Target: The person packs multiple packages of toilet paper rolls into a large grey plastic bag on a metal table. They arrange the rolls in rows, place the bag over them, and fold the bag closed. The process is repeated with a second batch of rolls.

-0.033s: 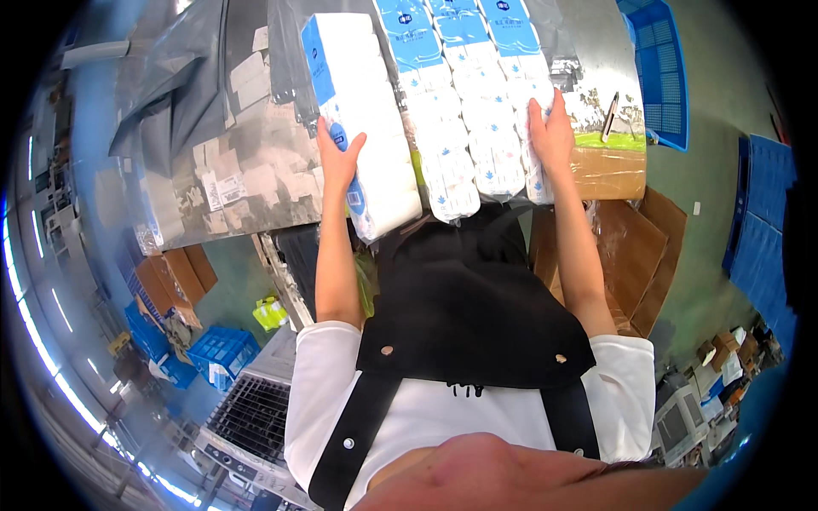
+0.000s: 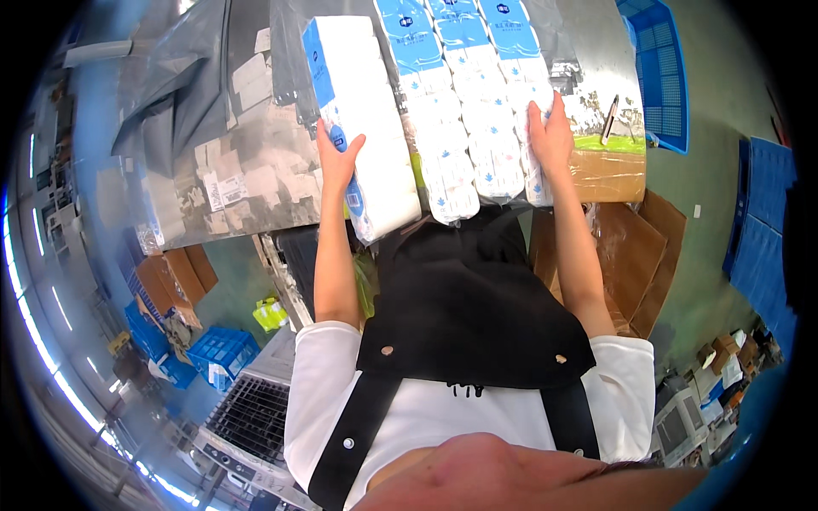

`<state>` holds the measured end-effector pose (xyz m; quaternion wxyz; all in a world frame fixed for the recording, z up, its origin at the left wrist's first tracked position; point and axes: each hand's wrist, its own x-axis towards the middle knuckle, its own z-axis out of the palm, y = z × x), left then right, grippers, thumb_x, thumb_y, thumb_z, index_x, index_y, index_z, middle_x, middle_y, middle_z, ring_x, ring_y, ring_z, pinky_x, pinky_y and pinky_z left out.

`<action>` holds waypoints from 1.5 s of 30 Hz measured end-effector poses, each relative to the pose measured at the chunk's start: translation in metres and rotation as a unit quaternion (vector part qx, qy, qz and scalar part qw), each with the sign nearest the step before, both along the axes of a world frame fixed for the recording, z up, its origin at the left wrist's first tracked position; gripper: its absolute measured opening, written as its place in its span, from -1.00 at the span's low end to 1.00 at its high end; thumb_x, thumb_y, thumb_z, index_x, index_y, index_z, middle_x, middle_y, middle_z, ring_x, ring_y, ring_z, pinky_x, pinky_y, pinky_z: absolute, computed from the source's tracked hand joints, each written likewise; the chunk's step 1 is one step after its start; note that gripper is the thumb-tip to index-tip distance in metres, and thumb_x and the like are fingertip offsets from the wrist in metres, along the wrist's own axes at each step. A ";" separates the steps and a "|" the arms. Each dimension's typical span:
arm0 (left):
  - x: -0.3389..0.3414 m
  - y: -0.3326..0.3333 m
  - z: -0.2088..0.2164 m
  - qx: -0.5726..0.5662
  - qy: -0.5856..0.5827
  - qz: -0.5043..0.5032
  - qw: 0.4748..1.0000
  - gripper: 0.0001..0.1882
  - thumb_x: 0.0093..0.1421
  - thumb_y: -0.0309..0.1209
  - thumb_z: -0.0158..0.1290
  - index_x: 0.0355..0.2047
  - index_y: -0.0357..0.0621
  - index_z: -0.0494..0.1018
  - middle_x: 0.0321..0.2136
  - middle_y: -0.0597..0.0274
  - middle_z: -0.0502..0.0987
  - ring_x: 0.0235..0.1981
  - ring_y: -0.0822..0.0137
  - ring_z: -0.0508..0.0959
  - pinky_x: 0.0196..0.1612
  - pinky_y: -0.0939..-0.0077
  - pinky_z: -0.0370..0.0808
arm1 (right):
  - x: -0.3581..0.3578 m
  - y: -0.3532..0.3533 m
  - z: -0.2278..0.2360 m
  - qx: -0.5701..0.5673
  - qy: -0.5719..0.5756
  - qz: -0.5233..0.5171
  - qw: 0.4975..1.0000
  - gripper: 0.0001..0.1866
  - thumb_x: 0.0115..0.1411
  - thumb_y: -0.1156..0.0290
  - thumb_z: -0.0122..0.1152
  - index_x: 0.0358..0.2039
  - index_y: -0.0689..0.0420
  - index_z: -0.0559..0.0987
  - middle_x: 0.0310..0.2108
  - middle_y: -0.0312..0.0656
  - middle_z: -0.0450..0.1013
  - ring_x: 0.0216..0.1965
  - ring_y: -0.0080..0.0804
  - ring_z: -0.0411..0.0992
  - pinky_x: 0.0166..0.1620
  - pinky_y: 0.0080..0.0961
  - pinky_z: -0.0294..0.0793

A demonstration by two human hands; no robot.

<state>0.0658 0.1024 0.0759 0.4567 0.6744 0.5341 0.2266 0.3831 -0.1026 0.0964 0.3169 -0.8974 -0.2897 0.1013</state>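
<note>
Several oblong, white-and-blue, plastic-wrapped packs [image 2: 381, 140] lie gripped between left hand [image 2: 337, 163] and right hand [image 2: 553, 141] — probably to stay together.

Packs [image 2: 439, 128] side by side on the table [image 2: 273, 183], sheet [image 2: 183, 106] leftward, crate [image 2: 666, 81] beyond the right edge

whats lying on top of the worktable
Wrapped white-and-blue packs lie between the left hand and right hand, grey plastic sheeting at the left, and a slim pen-like object near the right end. The tabletop beneath the packs is covered and cannot be seen.
</note>
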 end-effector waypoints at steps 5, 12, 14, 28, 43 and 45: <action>0.003 -0.001 -0.002 -0.020 -0.026 0.018 0.999 0.02 -0.13 -0.19 0.23 0.20 -0.37 -0.11 0.15 -0.19 0.04 0.17 0.03 0.12 0.16 0.33 0.09 | 0.001 -0.003 -0.002 -0.015 0.000 -0.002 1.000 -0.30 0.14 -0.01 -0.04 0.11 0.29 0.18 -0.09 0.17 0.35 -0.08 0.06 0.35 -0.05 -0.25 0.31; 0.008 -0.005 0.002 0.000 0.004 0.016 1.000 0.00 -0.11 -0.15 0.21 0.19 -0.37 -0.09 0.15 -0.21 0.03 0.17 0.01 0.10 0.18 0.30 0.06 | 0.003 -0.006 -0.004 0.004 0.013 0.014 1.000 -0.30 0.14 0.00 -0.03 0.11 0.30 0.17 -0.09 0.17 0.35 -0.07 0.06 0.35 -0.05 -0.26 0.31; 0.012 -0.008 0.004 0.010 0.016 0.017 1.000 -0.01 -0.10 -0.14 0.20 0.19 -0.37 -0.08 0.14 -0.21 0.03 0.17 0.00 0.09 0.18 0.29 0.04 | 0.004 -0.008 -0.003 0.012 0.017 0.018 1.000 -0.30 0.13 0.01 -0.02 0.11 0.30 0.17 -0.08 0.17 0.35 -0.06 0.05 0.34 -0.04 -0.27 0.30; 0.016 -0.013 0.000 0.034 0.046 0.040 0.998 -0.11 0.00 -0.09 0.11 0.17 -0.37 -0.03 0.11 -0.24 0.06 0.13 -0.06 0.12 0.18 0.27 0.04 | 0.012 -0.015 -0.008 0.057 0.048 0.054 0.996 -0.28 0.10 0.05 0.02 0.10 0.33 0.13 -0.08 0.20 0.31 -0.09 0.08 0.33 -0.05 -0.20 0.30; 0.006 -0.007 -0.016 0.075 0.134 0.135 0.979 -0.18 -0.04 0.07 0.09 0.03 -0.39 0.23 -0.04 -0.22 0.34 0.00 -0.02 0.36 0.04 0.29 0.28 | 0.010 -0.019 -0.010 0.119 0.036 0.109 0.986 -0.28 0.11 0.11 0.02 0.11 0.39 0.11 0.06 0.23 0.18 0.07 0.10 0.19 0.09 -0.25 0.17; 0.006 -0.006 -0.016 0.070 0.135 0.137 0.979 -0.15 -0.06 0.09 0.10 0.03 -0.38 0.23 -0.04 -0.21 0.34 0.00 -0.03 0.35 0.04 0.28 0.28 | 0.012 -0.016 -0.012 0.117 0.032 0.113 0.986 -0.27 0.11 0.10 0.02 0.12 0.39 0.11 0.07 0.23 0.17 0.09 0.09 0.16 0.11 -0.26 0.14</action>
